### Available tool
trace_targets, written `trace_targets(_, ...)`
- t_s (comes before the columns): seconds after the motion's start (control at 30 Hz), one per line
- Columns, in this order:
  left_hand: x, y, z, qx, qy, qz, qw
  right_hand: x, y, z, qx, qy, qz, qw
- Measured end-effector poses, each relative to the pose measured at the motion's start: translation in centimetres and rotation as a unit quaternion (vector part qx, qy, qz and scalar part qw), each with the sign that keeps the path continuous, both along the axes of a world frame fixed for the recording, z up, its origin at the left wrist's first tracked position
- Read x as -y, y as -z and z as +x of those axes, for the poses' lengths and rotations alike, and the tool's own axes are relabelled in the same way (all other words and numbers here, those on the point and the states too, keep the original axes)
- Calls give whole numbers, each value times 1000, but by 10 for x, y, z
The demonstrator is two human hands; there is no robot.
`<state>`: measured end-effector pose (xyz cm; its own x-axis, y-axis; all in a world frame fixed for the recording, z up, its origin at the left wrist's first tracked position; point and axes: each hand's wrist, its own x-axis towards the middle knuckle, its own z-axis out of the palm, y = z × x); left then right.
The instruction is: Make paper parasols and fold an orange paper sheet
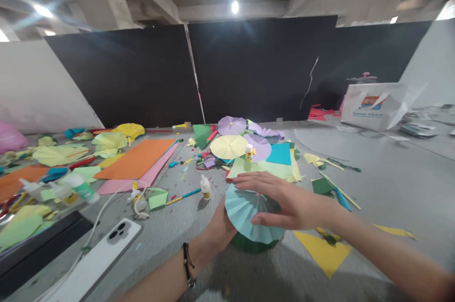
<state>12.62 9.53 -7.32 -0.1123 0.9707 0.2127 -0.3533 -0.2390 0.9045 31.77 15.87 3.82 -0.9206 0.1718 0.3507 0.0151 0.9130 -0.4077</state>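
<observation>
A light blue pleated paper fan disc (245,209) is in front of me, tilted toward the camera. My left hand (221,227) grips its left edge from below, with most of the fingers hidden behind the paper. On top, my right hand (284,197) lies with fingers stretched out and thumb apart, touching the folds. Something dark green (254,245) shows under the disc; its shape is mostly hidden. Just beyond are light green paper sheets (265,168) and a glue stick (249,152). A small white glue bottle (205,187) stands to the left.
Pale yellow (227,147) and purple paper discs (232,125) lie farther back. On the left are an orange sheet (138,157), a white phone (103,254) and a cable. Yellow paper (323,252) is at right; a white bag (373,105) stands near the dark wall panels.
</observation>
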Motion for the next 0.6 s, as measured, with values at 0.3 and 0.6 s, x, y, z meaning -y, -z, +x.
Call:
trace_targets(0.3,-1,-3,-1,87,65,-24,994,-10,1,1,-25,54,-33,998)
trace_targets(0.6,-10,8,-10,93,83,-7,992,-10,-3,1,-7,65,-23,998)
